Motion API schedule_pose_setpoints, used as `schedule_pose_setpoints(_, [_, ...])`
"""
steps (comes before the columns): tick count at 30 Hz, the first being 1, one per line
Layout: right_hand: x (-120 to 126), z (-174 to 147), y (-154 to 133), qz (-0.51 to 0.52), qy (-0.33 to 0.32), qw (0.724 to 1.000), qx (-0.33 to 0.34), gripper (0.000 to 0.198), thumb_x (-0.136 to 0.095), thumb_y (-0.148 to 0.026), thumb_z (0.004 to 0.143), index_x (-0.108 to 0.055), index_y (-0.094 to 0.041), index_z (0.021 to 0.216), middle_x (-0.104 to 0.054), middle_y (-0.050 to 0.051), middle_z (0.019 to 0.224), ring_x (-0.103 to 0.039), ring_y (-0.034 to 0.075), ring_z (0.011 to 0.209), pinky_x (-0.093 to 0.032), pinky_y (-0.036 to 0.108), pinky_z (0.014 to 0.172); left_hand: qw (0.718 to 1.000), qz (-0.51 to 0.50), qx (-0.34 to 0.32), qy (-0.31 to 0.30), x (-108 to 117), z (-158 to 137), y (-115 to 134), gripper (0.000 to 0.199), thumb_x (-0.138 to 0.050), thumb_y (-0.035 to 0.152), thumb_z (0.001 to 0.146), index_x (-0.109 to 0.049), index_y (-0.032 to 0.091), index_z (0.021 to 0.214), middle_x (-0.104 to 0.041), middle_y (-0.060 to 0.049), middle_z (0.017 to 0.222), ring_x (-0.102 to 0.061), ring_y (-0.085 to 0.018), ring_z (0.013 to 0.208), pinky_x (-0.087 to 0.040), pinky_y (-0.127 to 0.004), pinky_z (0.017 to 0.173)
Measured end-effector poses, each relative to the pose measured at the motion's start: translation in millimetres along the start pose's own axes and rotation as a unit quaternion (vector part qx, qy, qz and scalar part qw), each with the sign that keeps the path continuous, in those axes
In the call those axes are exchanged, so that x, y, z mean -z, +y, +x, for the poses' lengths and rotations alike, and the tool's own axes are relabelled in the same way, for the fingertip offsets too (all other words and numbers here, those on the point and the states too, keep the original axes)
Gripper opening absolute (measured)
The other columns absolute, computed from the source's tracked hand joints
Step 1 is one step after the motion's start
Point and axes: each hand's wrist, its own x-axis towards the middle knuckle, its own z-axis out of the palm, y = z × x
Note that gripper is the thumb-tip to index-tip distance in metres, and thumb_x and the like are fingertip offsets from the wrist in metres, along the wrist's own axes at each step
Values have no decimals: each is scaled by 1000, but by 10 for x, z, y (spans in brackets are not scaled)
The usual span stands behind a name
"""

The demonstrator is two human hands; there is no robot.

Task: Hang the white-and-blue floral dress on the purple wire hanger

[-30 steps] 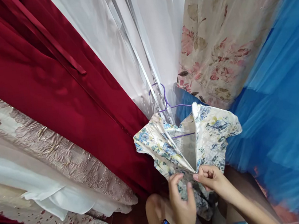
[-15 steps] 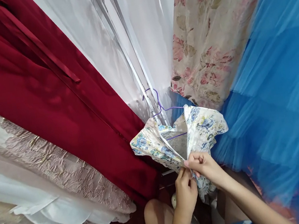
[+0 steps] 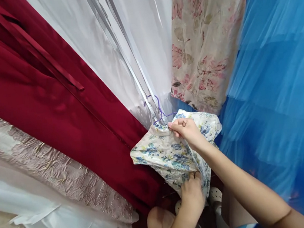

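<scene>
A small white dress with blue flowers hangs on a purple wire hanger. Its back opening is drawn together up to the neck, with a seam like a zipper running down the right of the middle. At the top of that seam, by the collar, my right hand is closed in a pinch; the zipper pull itself is hidden by the fingers. Lower down, my left hand grips the cloth beside the seam, its fingertips partly buried in the folds.
Long garments hang all round: a dark red one and pink brocade at left, white cloth behind, pink-flowered cloth and blue tulle at right. White metal bars carry the hanger. My knee is below.
My right hand has moved up from the middle of the dress to its neck, and the open V has closed. My left hand stays low on the cloth.
</scene>
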Motion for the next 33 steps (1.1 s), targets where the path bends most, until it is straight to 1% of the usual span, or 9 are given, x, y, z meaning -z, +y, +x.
schedule_pose_setpoints(4, [21, -77, 23, 0, -20, 1000, 3, 33, -64, -44, 85, -52, -21, 64, -52, -5, 45, -33, 8, 40, -22, 24, 42, 984, -162, -26, 71, 86, 41, -182, 19, -56, 11, 79, -62, 20, 95, -64, -5, 86, -62, -19, 72, -45, -27, 65])
schedule_pose_setpoints(6, [48, -121, 50, -7, -34, 999, 3, 31, -63, -45, 86, -55, -20, 69, -53, -6, 46, -35, 8, 40, -24, 23, 42, 951, -271, -30, 142, 323, 74, -277, 12, -56, 21, 86, -61, 20, 96, -60, -2, 79, -59, -16, 68, -45, -25, 64])
schedule_pose_setpoints(9, [78, -168, 70, -15, -40, 999, 12, 29, -64, -46, 85, -57, -20, 72, -54, -6, 47, -39, 9, 41, -28, 23, 43, 888, -364, -33, 277, 858, 190, -370, 27, -49, 30, 95, -55, 20, 120, -59, -1, 80, -57, -14, 68, -45, -24, 66])
schedule_pose_setpoints(12, [81, -184, 68, -18, -48, 999, 16, 31, -64, -46, 85, -55, -20, 71, -54, -7, 47, -39, 8, 40, -30, 23, 44, 876, -349, -79, 322, 1356, 375, -393, 42, -47, 33, 98, -45, 23, 139, -61, -1, 85, -56, -13, 68, -45, -24, 69])
schedule_pose_setpoints(14, [75, -170, 83, -15, -57, 998, 21, 31, -64, -47, 86, -55, -20, 72, -54, -7, 47, -40, 8, 41, -31, 22, 45, 889, -303, -109, 324, 1556, 493, -368, 35, -47, 34, 98, -54, 24, 131, -63, -3, 92, -58, -14, 73, -45, -25, 72])
schedule_pose_setpoints(18, [62, -79, 239, -4, -64, 997, 51, 32, -64, -47, 86, -53, -21, 72, -53, -7, 48, -43, 9, 43, -33, 23, 47, 884, -233, -140, 380, 1683, 624, -260, 26, -45, 32, 99, -65, 18, 88, -63, -4, 85, -59, -17, 80, -44, -26, 76])
schedule_pose_setpoints(23, [123, -53, 569, -22, -43, 997, 65, 34, -63, -50, 86, -50, -22, 72, -50, -7, 49, -44, 11, 45, -33, 24, 48, 828, -263, -77, 490, 1822, 719, -370, 25, -47, 34, 97, -63, 17, 87, -63, -2, 81, -59, -15, 77, -44, -23, 73])
schedule_pose_setpoints(28, [289, -256, 713, -57, -60, 996, 27, 33, -60, -47, 89, -49, -22, 71, -51, -6, 49, -42, 11, 45, -31, 24, 48, 736, -427, 17, 525, 1834, 914, -1082, 24, -57, 34, 92, -63, 14, 78, -60, 1, 74, -56, -11, 70, -43, -20, 68])
schedule_pose_setpoints(33, [331, -385, 811, -71, -97, 993, 3, 33, -59, -45, 90, -49, -22, 70, -50, -7, 49, -40, 11, 45, -30, 24, 48, 502, -724, 151, 448, 1370, 1021, -1612, 14, -61, 21, 89, -60, 13, 78, -60, 1, 72, -58, -10, 68, -47, -21, 74])
